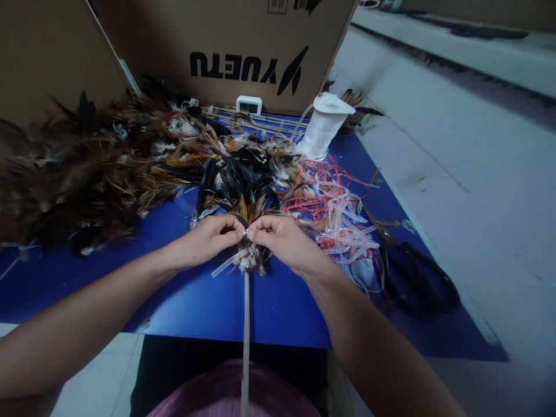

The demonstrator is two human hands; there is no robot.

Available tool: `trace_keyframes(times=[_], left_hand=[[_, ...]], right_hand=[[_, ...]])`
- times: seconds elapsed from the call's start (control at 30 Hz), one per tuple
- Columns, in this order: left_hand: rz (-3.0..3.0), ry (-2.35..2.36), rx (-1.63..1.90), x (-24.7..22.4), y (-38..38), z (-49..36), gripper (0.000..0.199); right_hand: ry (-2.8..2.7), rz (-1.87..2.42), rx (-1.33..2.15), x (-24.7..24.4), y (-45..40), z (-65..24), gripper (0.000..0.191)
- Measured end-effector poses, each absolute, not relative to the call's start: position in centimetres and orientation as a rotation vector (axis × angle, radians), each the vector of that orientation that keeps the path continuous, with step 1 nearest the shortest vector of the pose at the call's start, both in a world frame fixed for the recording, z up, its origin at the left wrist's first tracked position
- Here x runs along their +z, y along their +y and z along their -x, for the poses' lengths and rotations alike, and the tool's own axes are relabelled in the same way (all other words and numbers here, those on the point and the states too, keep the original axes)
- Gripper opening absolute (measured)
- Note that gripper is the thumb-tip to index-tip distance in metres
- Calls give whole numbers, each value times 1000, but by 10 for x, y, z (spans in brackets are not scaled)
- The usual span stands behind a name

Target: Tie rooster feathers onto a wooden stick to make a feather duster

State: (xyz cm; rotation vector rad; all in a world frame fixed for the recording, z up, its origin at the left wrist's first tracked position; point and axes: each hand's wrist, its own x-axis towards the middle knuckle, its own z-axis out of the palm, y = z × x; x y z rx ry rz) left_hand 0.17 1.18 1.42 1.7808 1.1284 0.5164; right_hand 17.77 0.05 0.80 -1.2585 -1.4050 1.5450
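A bunch of dark and brown feathers (245, 174) lies around the far end of a thin stick (246, 324), which runs back over the table edge toward my body. My left hand (217, 237) and my right hand (278, 237) meet over the bunch's base, fingertips pinched together. Between them shows a small white bit of ribbon (246, 232), and both hands grip it. One loose ribbon end (228, 263) sticks out below my left hand. The fingers hide part of the binding.
Feather piles (99, 168) cover the left of the blue table (195, 313). A white ribbon spool (324, 127) stands at the back right, near tangled red and clear strips (339, 214) and black scissors (417, 278). Behind are a white digital device (249, 105) and a cardboard box (226, 35).
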Motion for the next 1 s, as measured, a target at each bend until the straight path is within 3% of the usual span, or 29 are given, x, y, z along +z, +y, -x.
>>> trace_keyframes(times=[0.7, 1.0], left_hand=[[-1922, 1214, 682, 10, 5, -5, 24], [-2095, 1247, 682, 16, 5, -4, 11]], right_hand=[[-1419, 1250, 1529, 5, 2, -179, 7], [-1388, 1261, 1555, 8, 0, -178, 7]])
